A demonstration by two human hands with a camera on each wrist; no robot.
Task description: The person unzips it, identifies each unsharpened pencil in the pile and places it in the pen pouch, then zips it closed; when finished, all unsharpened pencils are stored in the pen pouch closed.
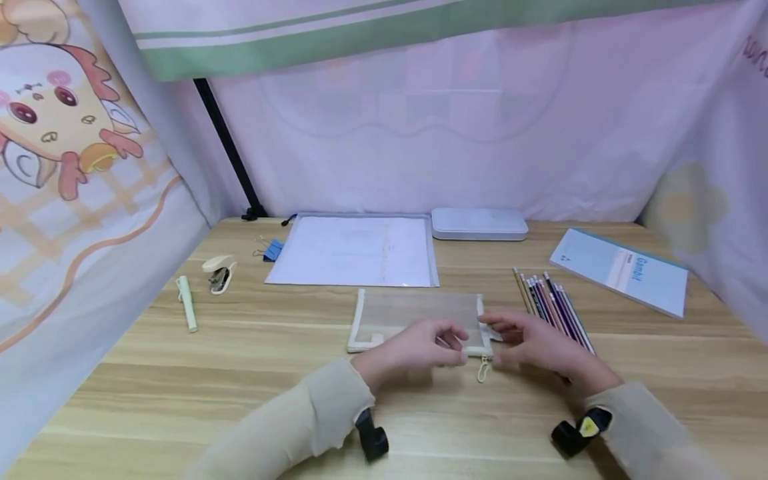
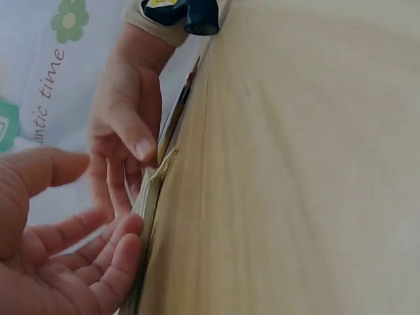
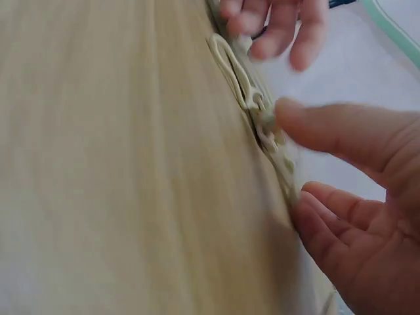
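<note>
A see-through zip pouch (image 1: 414, 313) with cream edging lies flat on the wooden table, and its looped zipper pull (image 1: 482, 370) hangs off the near right corner. Over the pouch's right half hovers my left hand (image 1: 429, 343), fingers loosely bent with nothing between them. My right hand (image 1: 534, 340) is at the pouch's right end, thumb and fingers apart. In the right wrist view its thumb (image 3: 295, 121) is close to the zipper end; whether it touches is unclear. Several pencils (image 1: 555, 303) lie in a bunch beyond the right hand, partly hidden by it.
Behind the pouch lies a document folder (image 1: 354, 250) with white paper, beside a pale flat case (image 1: 479, 224). A light blue booklet (image 1: 621, 270) is at right. Blue binder clips (image 1: 273, 250), a stapler (image 1: 221, 273) and a pale green pen-like item (image 1: 187, 304) are at left.
</note>
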